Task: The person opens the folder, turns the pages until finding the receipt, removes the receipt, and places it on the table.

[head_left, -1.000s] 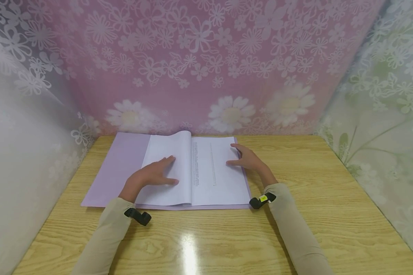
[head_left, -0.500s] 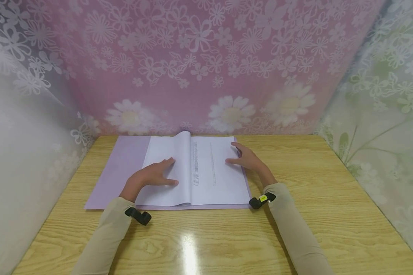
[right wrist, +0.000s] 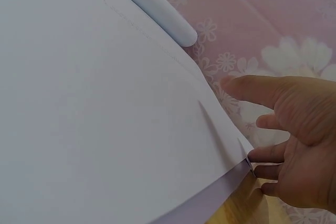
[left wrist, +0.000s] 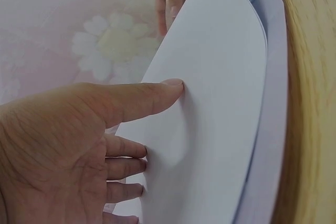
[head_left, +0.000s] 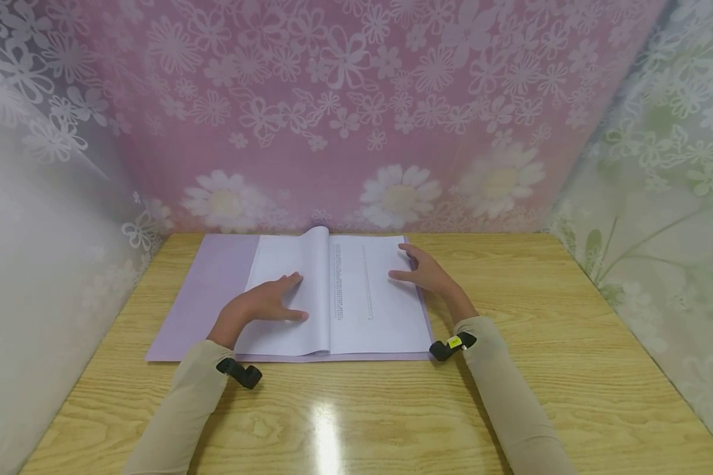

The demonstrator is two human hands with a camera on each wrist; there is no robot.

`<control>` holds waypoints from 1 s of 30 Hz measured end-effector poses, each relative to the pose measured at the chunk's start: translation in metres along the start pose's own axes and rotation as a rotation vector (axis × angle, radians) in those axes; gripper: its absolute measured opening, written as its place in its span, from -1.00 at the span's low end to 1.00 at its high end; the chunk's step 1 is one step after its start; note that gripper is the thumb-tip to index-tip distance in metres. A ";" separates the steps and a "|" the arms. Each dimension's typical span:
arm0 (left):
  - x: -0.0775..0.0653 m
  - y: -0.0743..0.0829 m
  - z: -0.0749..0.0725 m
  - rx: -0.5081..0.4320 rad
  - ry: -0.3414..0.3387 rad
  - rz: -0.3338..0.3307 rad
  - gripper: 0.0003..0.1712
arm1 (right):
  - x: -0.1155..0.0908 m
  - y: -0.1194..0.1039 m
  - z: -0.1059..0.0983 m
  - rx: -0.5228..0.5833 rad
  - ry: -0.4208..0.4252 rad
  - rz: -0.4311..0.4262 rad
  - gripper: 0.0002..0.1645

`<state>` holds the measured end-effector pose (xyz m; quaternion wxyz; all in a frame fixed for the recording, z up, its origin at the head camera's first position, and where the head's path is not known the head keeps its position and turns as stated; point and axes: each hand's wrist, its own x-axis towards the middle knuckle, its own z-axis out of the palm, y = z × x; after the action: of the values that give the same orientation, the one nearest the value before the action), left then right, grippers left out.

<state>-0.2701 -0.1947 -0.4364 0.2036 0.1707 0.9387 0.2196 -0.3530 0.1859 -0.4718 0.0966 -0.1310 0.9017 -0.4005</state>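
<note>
A lilac folder lies spread on the table with white sheets inside. The turned sheets on its left half bulge in a curve beside the fold. My left hand rests on them, thumb and fingers spread; its thumb presses the white paper in the left wrist view. On the right half lies a printed page with two narrow columns of small marks. My right hand is at that page's far right edge, thumb stretched over the paper, fingertips right at the edge in the right wrist view.
The folder lies on a wood-grain table, close to a pink flowered backdrop. Pale flowered sheets close off both sides. A black wrist camera is strapped over each beige sleeve.
The folder's left cover has sunk flatter to the table, its outer edge shifting slightly right. My right thumb has slid a little toward the far edge; the left hand stays almost still.
</note>
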 end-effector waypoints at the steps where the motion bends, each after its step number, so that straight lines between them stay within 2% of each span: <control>1: 0.000 0.000 0.000 0.001 0.000 0.000 0.19 | 0.000 0.000 0.000 0.001 0.000 -0.001 0.10; 8: 0.000 0.000 0.001 0.001 0.000 0.002 0.18 | -0.001 -0.001 -0.001 -0.003 0.018 0.014 0.05; 19: 0.001 -0.001 0.001 0.015 0.000 0.001 0.18 | -0.006 -0.006 -0.002 -0.187 -0.018 0.044 0.05; 30: 0.001 -0.001 0.002 0.011 0.011 0.004 0.17 | -0.002 -0.003 0.004 -0.082 0.025 0.072 0.06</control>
<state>-0.2701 -0.1949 -0.4388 0.1972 0.1723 0.9407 0.2156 -0.3490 0.1813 -0.4720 0.0945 -0.0973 0.9227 -0.3609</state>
